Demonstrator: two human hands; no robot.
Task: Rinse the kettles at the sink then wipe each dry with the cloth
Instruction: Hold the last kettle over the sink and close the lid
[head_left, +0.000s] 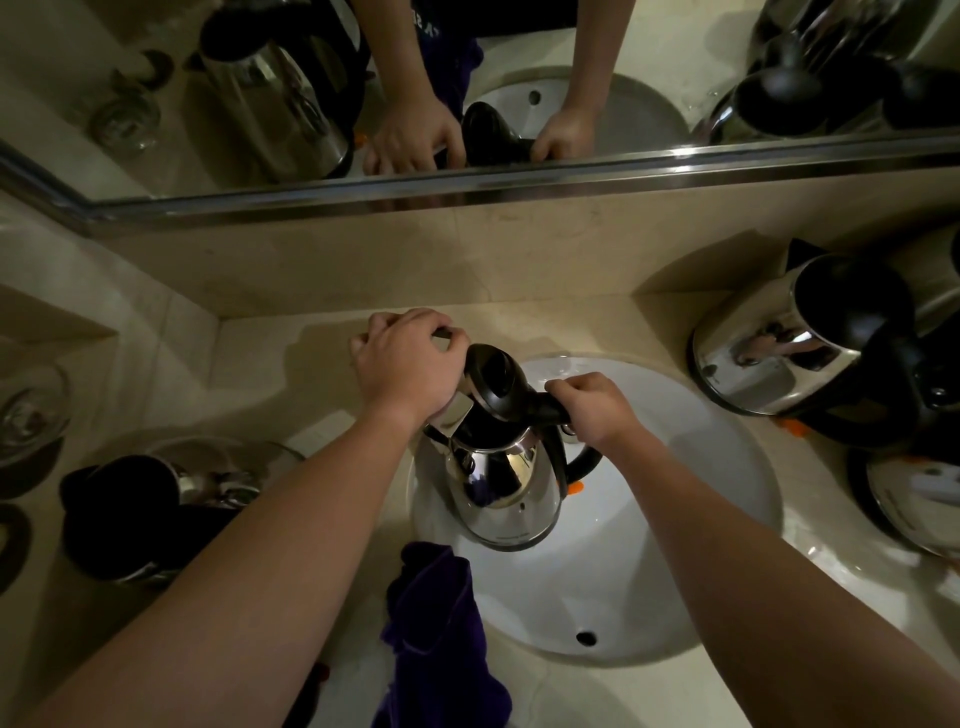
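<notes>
A steel kettle (506, 478) with a black lid and handle stands upright over the left side of the white sink basin (675, 519). My right hand (592, 408) is closed around its black handle. My left hand (405, 361) is closed on the faucet lever behind the kettle, the lever mostly hidden under my fingers. A purple cloth (436, 634) hangs over the basin's near left rim. Another steel kettle (795, 343) lies tilted on the counter at the right. A dark-topped kettle (135, 514) sits on the counter at the left.
A kettle base or third kettle (914, 499) lies at the far right edge. Glass tumblers (31, 415) stand at the far left. A mirror (467, 78) above the backsplash reflects my hands and the kettles. The basin's overflow hole (586, 637) faces me.
</notes>
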